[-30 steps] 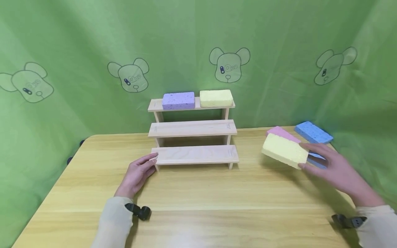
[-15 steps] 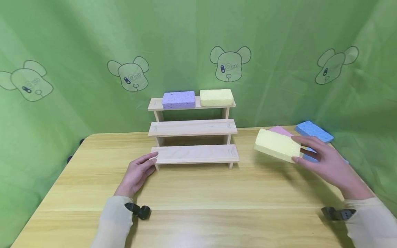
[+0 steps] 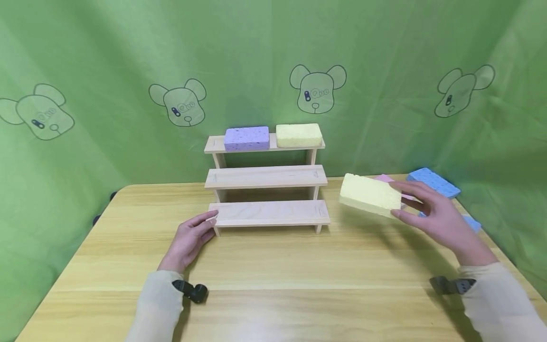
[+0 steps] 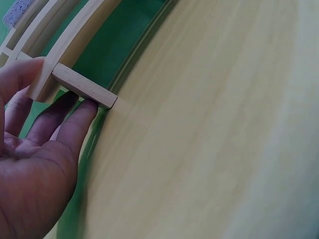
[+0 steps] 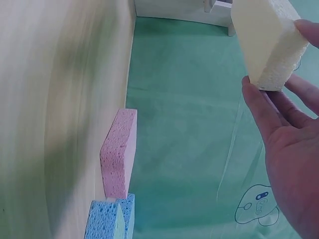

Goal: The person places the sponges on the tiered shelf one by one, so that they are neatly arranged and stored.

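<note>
My right hand (image 3: 436, 216) pinches one end of a pale yellow sponge (image 3: 369, 194), raised above the table to the right of a three-tier wooden display stand (image 3: 269, 213). In the right wrist view the thumb is on one side of that sponge (image 5: 269, 45) and fingers are on the other. My left hand (image 3: 191, 240) holds the left end of the stand's lowest step. The left wrist view shows its fingers around that step's end and leg (image 4: 84, 85). On the top step sit a purple sponge (image 3: 247, 138) and another yellow sponge (image 3: 299, 135), side by side.
Behind my right hand, a pink sponge (image 5: 118, 154) and blue sponges (image 3: 433, 182) lie on the table's far right, partly hidden. A green curtain (image 3: 248, 47) with mouse-like drawings hangs close behind the wooden table (image 3: 273, 266) and along its sides.
My right hand has carried the yellow sponge leftward and slightly away from me, closer to the stand. My left hand has stayed at the stand's lowest step.
</note>
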{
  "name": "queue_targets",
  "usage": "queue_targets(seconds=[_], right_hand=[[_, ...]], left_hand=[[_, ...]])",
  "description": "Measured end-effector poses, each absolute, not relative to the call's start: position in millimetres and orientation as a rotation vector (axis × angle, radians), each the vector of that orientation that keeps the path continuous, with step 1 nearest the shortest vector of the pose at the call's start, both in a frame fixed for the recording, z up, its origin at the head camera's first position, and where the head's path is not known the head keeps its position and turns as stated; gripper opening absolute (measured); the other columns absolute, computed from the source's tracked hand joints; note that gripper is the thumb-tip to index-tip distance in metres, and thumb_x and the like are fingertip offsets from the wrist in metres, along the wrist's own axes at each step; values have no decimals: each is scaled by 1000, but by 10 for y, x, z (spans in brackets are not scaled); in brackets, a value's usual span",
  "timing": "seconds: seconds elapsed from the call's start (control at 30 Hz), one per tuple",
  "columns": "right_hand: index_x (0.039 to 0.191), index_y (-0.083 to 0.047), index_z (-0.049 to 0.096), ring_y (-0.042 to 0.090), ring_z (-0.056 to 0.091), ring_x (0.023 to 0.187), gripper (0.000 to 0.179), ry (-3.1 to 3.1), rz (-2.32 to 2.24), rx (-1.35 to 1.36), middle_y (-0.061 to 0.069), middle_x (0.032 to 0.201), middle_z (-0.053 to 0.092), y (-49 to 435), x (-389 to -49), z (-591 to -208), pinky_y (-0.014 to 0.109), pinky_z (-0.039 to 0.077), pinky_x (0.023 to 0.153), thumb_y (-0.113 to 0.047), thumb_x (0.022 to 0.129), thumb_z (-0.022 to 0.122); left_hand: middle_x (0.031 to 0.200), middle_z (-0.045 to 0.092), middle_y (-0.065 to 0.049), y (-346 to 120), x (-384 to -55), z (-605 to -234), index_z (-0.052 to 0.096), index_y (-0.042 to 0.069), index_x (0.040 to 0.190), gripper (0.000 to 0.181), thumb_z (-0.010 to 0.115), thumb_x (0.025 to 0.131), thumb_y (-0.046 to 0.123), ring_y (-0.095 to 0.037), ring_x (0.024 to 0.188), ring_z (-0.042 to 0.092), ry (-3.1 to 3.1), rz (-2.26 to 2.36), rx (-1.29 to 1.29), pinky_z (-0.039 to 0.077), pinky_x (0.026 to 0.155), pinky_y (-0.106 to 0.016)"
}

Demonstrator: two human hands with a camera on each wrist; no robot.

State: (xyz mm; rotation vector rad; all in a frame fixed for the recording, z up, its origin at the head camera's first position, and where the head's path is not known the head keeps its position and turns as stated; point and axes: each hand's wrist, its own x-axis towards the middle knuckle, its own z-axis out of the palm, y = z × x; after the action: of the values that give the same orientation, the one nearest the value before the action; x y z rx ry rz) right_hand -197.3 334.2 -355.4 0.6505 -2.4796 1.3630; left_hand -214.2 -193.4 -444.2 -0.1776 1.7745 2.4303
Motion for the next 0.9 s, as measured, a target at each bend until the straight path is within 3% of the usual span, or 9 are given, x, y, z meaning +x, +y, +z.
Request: queue_targets(seconds=[0.9], right_hand=[[134, -1, 58, 8, 54, 119, 50, -2441, 1485, 660, 8, 135, 51, 2899, -2127, -3491, 20, 46, 99, 2, 86, 73]], left_hand=[[147, 42, -18, -1941, -2143, -4425, 55, -10, 131, 39, 62, 94, -2, -20, 112, 61, 1758, 2445, -165, 48, 102, -37]])
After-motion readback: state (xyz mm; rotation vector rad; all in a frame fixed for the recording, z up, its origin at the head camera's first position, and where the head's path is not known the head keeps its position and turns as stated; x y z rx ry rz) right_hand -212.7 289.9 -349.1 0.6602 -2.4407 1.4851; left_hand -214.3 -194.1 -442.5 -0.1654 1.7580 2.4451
